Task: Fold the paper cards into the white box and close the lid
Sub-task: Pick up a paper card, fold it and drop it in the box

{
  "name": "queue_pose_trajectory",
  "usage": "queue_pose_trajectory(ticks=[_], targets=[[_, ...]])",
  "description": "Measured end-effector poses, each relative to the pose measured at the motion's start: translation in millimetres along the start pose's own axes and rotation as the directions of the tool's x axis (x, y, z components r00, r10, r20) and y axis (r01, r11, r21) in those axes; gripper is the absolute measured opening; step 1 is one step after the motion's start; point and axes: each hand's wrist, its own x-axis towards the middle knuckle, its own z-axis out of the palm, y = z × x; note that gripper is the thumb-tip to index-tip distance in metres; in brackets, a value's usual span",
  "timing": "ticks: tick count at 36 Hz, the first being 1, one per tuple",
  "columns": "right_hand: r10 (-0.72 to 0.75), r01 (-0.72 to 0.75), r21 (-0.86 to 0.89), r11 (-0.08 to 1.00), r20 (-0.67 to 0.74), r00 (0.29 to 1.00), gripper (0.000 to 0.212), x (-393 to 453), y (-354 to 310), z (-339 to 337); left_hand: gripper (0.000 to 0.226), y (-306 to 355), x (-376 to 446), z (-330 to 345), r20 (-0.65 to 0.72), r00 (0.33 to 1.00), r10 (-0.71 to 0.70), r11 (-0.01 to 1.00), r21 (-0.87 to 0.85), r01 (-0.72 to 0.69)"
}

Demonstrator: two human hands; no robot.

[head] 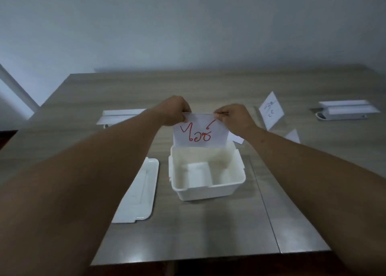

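Observation:
Both hands hold one white paper card (198, 132) with red writing by its top edge, upright just behind and above the open white box (236, 181). My left hand (174, 110) pinches the top left corner and my right hand (232, 118) the top right corner. A folded white paper (197, 174) lies inside the box. The box's white lid (139, 192) lies flat on the table to the left of the box.
Another white card (271, 110) with dark writing stands tilted at the right, with more paper pieces (293, 135) lying near it. White trays (346, 109) (119, 114) rest at the far right and far left. A wall rises behind the wooden table (208, 234).

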Motion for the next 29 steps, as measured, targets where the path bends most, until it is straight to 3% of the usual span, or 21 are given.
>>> queue_pose_trajectory(ticks=[8,15,26,29], targets=[[0.095,-0.099,0.026,0.995,0.125,0.988,0.02,-77,46,9,0.025,26,-47,69,0.121,0.993,-0.003,0.999,0.053,-0.004],[0.081,-0.064,-0.078,0.995,0.236,0.968,0.022,-101,70,31,0.029,22,-62,106,0.241,0.97,-0.009,0.994,0.107,-0.017],[0.127,0.015,-0.248,0.969,0.546,0.828,0.023,-103,84,56,0.024,-1,-59,152,0.517,0.848,-0.116,0.991,0.114,0.066],[0.185,-0.026,-0.285,0.958,0.547,0.817,0.025,-102,88,60,0.032,-7,-49,157,0.575,0.806,-0.142,0.99,0.09,0.11]])
